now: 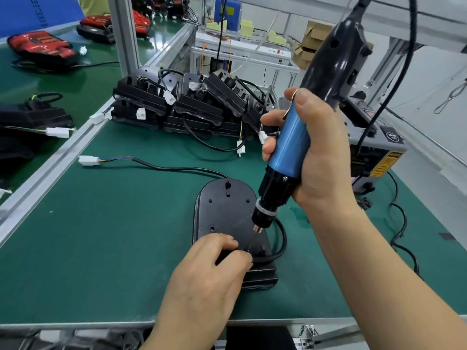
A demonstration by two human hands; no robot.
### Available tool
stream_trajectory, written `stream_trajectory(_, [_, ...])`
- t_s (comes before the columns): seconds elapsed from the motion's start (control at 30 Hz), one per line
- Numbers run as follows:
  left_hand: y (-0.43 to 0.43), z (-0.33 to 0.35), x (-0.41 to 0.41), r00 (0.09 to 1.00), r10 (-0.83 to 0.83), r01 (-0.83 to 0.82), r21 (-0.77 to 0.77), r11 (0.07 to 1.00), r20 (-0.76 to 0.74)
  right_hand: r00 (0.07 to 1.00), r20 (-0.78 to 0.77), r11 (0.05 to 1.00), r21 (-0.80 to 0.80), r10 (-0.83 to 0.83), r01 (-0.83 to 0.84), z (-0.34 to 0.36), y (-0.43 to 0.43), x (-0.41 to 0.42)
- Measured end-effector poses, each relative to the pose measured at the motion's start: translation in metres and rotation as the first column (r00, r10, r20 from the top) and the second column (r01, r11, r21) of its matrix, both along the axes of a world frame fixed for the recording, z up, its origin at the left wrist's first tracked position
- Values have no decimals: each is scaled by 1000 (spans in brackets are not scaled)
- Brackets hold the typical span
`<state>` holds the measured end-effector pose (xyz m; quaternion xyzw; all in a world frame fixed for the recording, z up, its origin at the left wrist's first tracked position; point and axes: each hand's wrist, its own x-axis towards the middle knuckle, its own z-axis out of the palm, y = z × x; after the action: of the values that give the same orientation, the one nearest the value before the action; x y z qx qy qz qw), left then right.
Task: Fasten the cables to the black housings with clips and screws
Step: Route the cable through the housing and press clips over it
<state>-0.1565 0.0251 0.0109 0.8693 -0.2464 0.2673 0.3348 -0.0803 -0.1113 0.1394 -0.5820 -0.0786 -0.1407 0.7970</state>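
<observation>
Green matting covers the desk (pixel 113 236), bounded on the left by an aluminium rail (pixel 50 160) and in front by a metal lip; the widest open stretch lies left of the work, between the rail and the hands. A heap of black housings (pixel 182 107) with trailing leads closes off the back, and a grey control box (pixel 379 147) stands at the right edge, its cords snaking over the mat. The black housing (pixel 225 210) being worked lies flat near the front edge, centre-right. Over it leans a blue electric screwdriver (pixel 290 145), gripped round its barrel by the right hand (pixel 321 160), bit angled down to the housing's near end. The left hand (pixel 209 281) rests on that end, fingers (pixel 227 242) curled and pinching a small black piece (pixel 247 250) at the bit's tip; whether it is a clip is too small to tell. The cable (pixel 177 169) runs left from the housing's far end to a white connector (pixel 88 160); another loop bulges on the right, its end hidden under the left hand.
</observation>
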Motion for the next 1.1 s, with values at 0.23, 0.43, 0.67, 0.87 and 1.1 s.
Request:
stream_trajectory(0.23, [0, -1, 0, 1000, 0, 0, -5, 1000, 2, 998, 66, 993, -119, -14, 21, 3, 9, -1])
stream_trajectory(0.43, [0, 0, -1, 1000, 5, -5, -18, 1000, -22, 994, 95, 988, -148, 49, -34, 4, 15, -3])
stream_trajectory(0.67, [2, 0, -1, 999, -26, 25, -31, 999, -30, 980, 129, 979, -160, 149, -128, 3, 16, -8])
stream_trajectory(0.87, [1, 2, -1, 999, -25, 24, -37, 999, -33, 979, 128, 978, -154, 158, -138, 3, 17, -8])
stream_trajectory(1.1, [2, 3, -1, 998, -35, 34, -31, 999, -45, 978, 132, 976, -167, 163, -140, 1, 15, -8])
